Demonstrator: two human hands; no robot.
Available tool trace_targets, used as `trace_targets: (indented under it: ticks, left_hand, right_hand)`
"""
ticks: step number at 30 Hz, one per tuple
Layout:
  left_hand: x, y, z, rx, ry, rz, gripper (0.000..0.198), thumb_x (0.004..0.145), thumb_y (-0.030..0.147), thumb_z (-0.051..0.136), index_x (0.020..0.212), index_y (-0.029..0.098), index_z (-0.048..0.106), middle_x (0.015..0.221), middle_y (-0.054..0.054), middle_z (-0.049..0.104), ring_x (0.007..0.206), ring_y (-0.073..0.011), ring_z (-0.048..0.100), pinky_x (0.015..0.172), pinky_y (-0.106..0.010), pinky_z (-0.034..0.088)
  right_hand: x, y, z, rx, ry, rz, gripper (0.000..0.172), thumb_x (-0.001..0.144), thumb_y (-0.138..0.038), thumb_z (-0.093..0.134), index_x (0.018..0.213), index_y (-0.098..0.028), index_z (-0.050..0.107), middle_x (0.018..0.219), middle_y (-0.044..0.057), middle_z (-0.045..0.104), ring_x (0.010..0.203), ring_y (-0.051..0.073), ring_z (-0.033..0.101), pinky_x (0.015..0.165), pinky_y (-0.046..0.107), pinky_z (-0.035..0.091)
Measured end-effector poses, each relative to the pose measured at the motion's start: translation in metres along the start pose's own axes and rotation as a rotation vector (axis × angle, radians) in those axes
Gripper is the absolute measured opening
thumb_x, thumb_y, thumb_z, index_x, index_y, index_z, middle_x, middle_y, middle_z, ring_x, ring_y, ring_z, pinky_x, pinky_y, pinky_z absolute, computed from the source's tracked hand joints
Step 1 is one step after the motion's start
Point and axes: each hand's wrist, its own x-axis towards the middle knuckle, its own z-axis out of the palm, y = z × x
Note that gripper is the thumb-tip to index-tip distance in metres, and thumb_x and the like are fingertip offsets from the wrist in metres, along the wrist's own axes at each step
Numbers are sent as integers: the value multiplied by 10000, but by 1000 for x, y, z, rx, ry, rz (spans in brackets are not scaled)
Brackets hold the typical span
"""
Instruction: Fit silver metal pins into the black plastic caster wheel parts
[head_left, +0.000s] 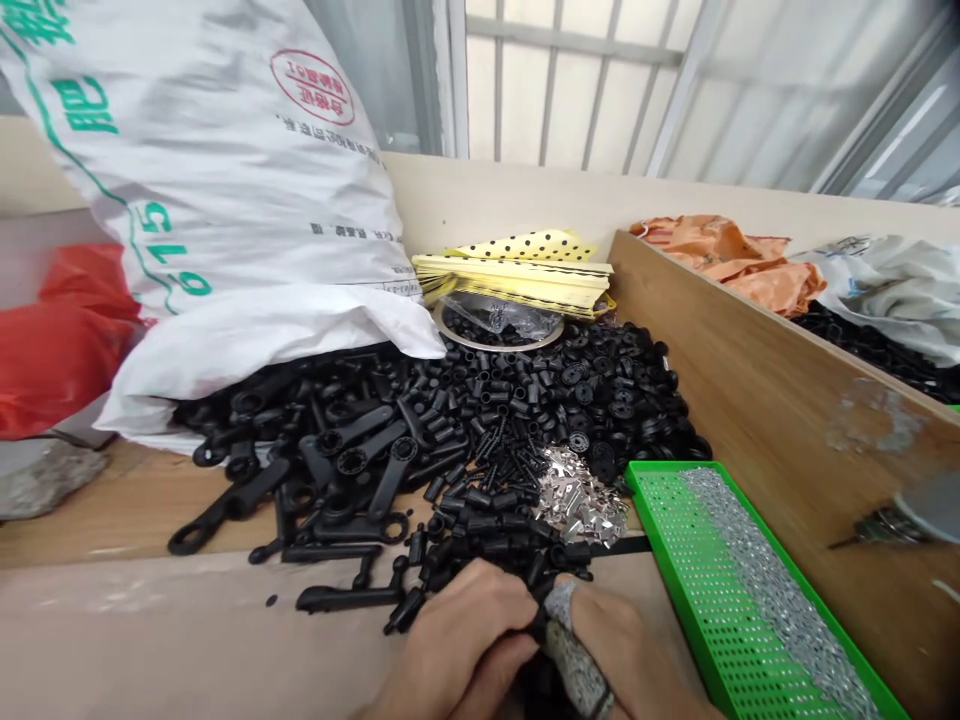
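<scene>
The left hand (457,640) and the right hand (626,650) are both closed, and together they grip a small black plastic part (541,622) at the near edge of the heap of black plastic parts (480,440). The fingers hide most of this part. A grey knitted finger cover (574,640) sits on the right hand.

The heap has short tubes, round wheels and long arms with rings, and it lies on a pale board surface (150,625). On the heap's near right side there is a small pile of silver metal clips (577,497), and just beyond them is a green perforated tray (739,600) with a band of small grey metal pieces (772,590). Behind the heap, a stack of yellow dotted paper (517,270) stands over a round metal dish (499,330). To the left of the heap, a white printed sack (210,170) leans, with a red bag (67,350) further out. To the right, a wooden board (780,400) stands up, and an orange bag (727,265) lies past it. Far behind the heap is a window with metal bars (570,90).
</scene>
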Motion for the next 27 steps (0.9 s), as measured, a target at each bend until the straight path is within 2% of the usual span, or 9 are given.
trace_targets:
  ticks: [2,4,6,9,12,15,18,23,27]
  left_hand:
    - [3,4,-13,27,-97,-48,142,902,139,486,1003,197,568,854,-72,666,774,-185,581,704,-278,499]
    - [3,5,-26,77,-146,-71,170,881,117,523,1020,200,576,864,-56,678,779,-182,588,711,-272,499]
    - [1,-1,-37,182,-95,-102,215,868,113,542,1055,213,578,889,-46,687,810,-186,607,734,-272,501]
    - [-4,-19,-48,406,84,-202,179,860,169,563,1028,210,610,865,-40,689,811,-191,643,713,-264,520]
    - [-6,-40,-50,561,135,-238,145,868,210,535,977,189,628,831,-45,698,770,-193,666,675,-268,545]
    - [-8,-53,-44,603,109,-195,162,875,204,499,972,186,627,867,-65,711,824,-213,670,739,-310,555]
    - [-11,-56,-40,627,116,-176,170,878,197,490,981,186,625,904,-76,709,870,-222,670,779,-324,554]
    - [-6,-56,-48,661,144,-109,160,886,219,487,959,175,622,897,-81,713,846,-211,690,765,-278,560]
    - [18,-65,-57,670,-16,-209,199,902,233,432,947,176,617,891,-76,707,813,-195,683,737,-273,556]
  right_hand:
    - [8,-11,-11,-41,-97,27,225,695,-144,462,912,-186,498,944,113,624,854,250,585,726,333,475]
    - [18,-22,-20,-22,-177,38,192,724,-114,445,890,-193,500,923,95,621,863,242,588,756,342,491]
    - [26,-28,-27,-18,-164,75,146,777,-106,415,859,-196,495,907,93,612,871,241,585,771,358,497]
    - [32,-29,-34,-36,-26,106,146,823,-105,400,862,-215,488,929,85,608,906,240,579,800,365,495]
    - [28,-24,-38,-62,55,82,170,806,-89,424,868,-235,486,940,67,614,925,235,584,797,352,501]
    - [21,-16,-39,-104,34,81,199,797,-83,434,919,-226,499,952,79,616,924,242,589,801,367,501]
    - [18,-10,-41,-121,-1,128,219,791,-76,431,935,-224,506,982,85,606,949,251,573,790,374,496]
    - [26,-1,-54,-187,-38,162,253,655,-10,399,782,-214,477,870,75,588,823,242,571,723,383,502]
    - [35,3,-61,-301,-60,157,276,589,-5,404,770,-200,477,885,90,588,819,250,567,727,390,496]
